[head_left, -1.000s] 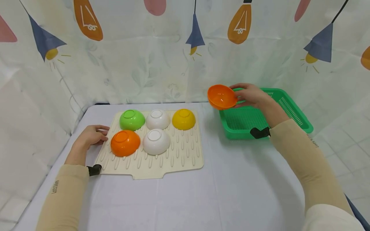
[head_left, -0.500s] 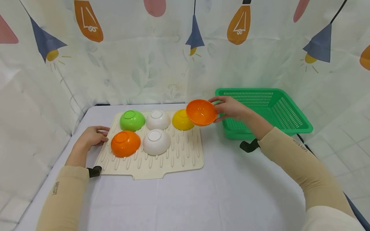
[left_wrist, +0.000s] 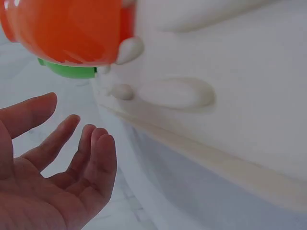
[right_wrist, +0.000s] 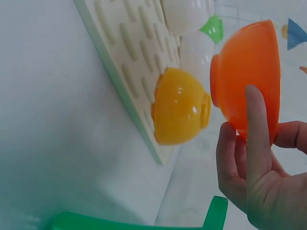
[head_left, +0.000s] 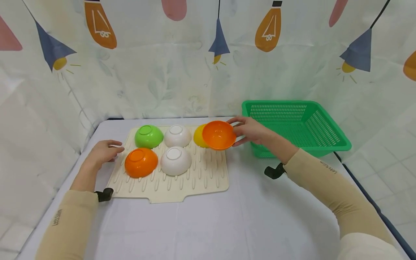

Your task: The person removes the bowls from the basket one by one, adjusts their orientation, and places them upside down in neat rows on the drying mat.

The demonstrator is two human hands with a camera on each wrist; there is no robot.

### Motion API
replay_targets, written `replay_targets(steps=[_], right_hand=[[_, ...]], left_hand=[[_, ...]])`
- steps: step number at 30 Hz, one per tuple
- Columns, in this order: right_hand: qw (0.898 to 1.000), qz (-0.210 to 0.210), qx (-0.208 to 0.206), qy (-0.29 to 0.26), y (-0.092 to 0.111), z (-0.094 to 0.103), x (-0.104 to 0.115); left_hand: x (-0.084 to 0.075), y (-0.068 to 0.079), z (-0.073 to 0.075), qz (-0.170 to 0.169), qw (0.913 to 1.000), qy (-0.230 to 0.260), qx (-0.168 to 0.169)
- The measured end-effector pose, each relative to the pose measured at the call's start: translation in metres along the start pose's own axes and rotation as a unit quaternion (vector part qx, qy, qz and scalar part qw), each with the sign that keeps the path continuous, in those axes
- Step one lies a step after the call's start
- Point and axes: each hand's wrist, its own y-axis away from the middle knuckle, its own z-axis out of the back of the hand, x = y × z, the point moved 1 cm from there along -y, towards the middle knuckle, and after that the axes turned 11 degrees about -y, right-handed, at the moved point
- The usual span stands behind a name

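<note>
My right hand (head_left: 249, 130) grips an orange bowl (head_left: 219, 135) by its side, mouth facing up and toward me. The right wrist view shows this held bowl (right_wrist: 249, 72) raised off the mat, near the upside-down yellow bowl (right_wrist: 180, 108). In the head view it covers part of that yellow bowl (head_left: 199, 136). A cream ridged drying mat (head_left: 208, 177) carries upturned bowls: green (head_left: 148, 136), white (head_left: 177, 135), another white (head_left: 176, 161) and orange (head_left: 141, 162). My left hand (head_left: 103, 153) lies at the mat's left edge, fingers loosely bent, holding nothing; the left wrist view shows the hand (left_wrist: 62, 177) apart from the mat.
A green perforated basket (head_left: 338, 142) stands at the back right, behind my right forearm. A white cloth covers the table (head_left: 208, 231). A patterned curtain (head_left: 182, 79) hangs along the back edge.
My right hand has carried the orange bowl left and down from the basket's left end to over the yellow bowl. My left hand has loosened slightly at the mat's edge.
</note>
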Motion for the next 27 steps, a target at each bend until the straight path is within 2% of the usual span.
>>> replay_targets(steps=[3, 6, 8, 10, 13, 17, 22, 27], right_hand=[[1.0, -0.002, 0.001, -0.011, -0.002, -0.002, -0.003], [1.0, -0.005, 0.001, -0.021, -0.004, -0.004, -0.005], [1.0, -0.01, 0.002, -0.028, -0.005, -0.005, -0.007], [0.999, -0.013, 0.005, -0.033, -0.005, -0.007, -0.008], [0.999, -0.019, 0.008, -0.039, -0.005, -0.01, -0.01], [0.999, -0.024, 0.011, -0.04, -0.005, -0.015, -0.013], [0.998, -0.029, 0.01, -0.051, -0.006, -0.018, -0.018], [0.997, -0.03, 0.013, -0.07, -0.005, -0.02, -0.025]], left_hand=[[-0.014, 0.005, 0.003, -0.013, 0.9984, 0.021, -0.051], [-0.035, 0.011, 0.005, -0.032, 0.9938, 0.054, -0.092], [-0.052, 0.017, 0.005, -0.048, 0.991, 0.076, -0.098], [-0.07, 0.022, 0.003, -0.064, 0.9897, 0.09, -0.09], [-0.094, 0.03, -0.002, -0.084, 0.9883, 0.115, -0.054], [-0.12, 0.035, -0.013, -0.107, 0.9816, 0.157, 0.022], [-0.145, 0.037, -0.034, -0.151, 0.9581, 0.213, 0.117], [-0.165, 0.039, -0.061, -0.149, 0.9344, 0.261, 0.191]])
